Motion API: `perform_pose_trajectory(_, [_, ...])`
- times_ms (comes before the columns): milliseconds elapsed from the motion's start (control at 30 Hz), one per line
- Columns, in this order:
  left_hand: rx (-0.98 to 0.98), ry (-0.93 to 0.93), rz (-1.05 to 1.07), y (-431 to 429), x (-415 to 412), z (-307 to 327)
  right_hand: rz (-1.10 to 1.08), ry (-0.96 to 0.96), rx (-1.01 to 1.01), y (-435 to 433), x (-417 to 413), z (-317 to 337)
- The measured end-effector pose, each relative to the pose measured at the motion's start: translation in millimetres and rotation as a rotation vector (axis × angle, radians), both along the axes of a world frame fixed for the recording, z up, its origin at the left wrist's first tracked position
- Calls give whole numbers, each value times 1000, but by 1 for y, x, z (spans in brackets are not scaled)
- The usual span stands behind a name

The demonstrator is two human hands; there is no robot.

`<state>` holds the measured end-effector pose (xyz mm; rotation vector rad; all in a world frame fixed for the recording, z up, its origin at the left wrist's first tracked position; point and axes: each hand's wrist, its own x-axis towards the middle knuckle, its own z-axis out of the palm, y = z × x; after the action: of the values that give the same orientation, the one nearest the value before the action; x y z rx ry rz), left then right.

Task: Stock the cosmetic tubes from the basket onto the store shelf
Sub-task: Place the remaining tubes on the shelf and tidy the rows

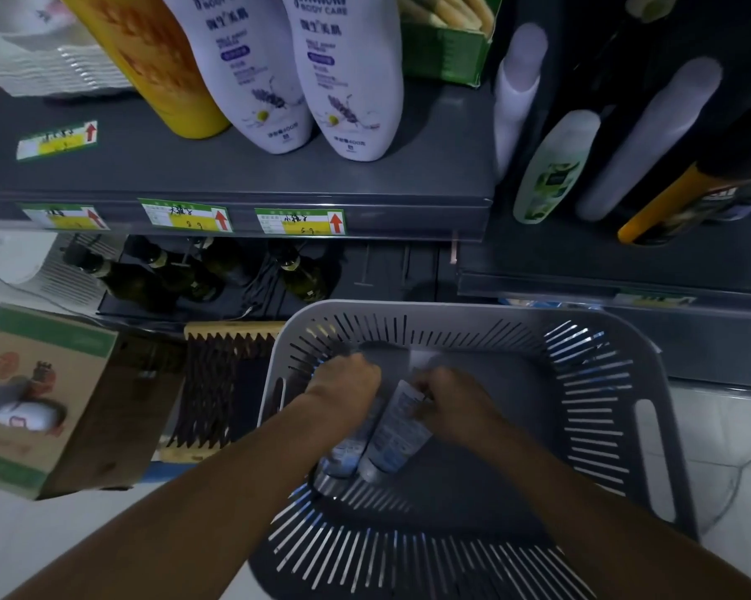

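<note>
A grey slotted basket (650, 430) sits on the floor in front of the shelf. Both my hands reach into it. My left hand (343, 385) grips a pale cosmetic tube (348, 448) whose lower end sticks out below the fist. My right hand (453, 402) holds a second white tube (397, 430) with printed text, lying beside the first. The grey store shelf (243, 179) above carries two white lotion bottles (304, 71) and a yellow bottle (148, 58), with price tags along its edge.
A cardboard box (49, 400) stands on the floor at left. Dark glass bottles (166, 270) fill the low shelf behind a wooden-edged brush rack (217, 383). More bottles (551, 166) stand on the right-hand shelf unit. A green carton (447, 49) sits at the shelf back.
</note>
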<state>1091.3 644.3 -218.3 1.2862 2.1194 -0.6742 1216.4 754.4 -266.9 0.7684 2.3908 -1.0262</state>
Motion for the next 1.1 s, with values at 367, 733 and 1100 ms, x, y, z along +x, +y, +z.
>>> perform_pose_trajectory(367, [237, -6, 99, 3, 4, 79, 55, 70, 331, 14, 7, 120])
perform_pose_trajectory(733, [483, 134, -62, 23, 7, 304, 70, 209, 552, 51, 24, 365])
perform_pose_trajectory(1100, [779, 191, -167, 58, 60, 517, 42, 346, 719, 68, 99, 563])
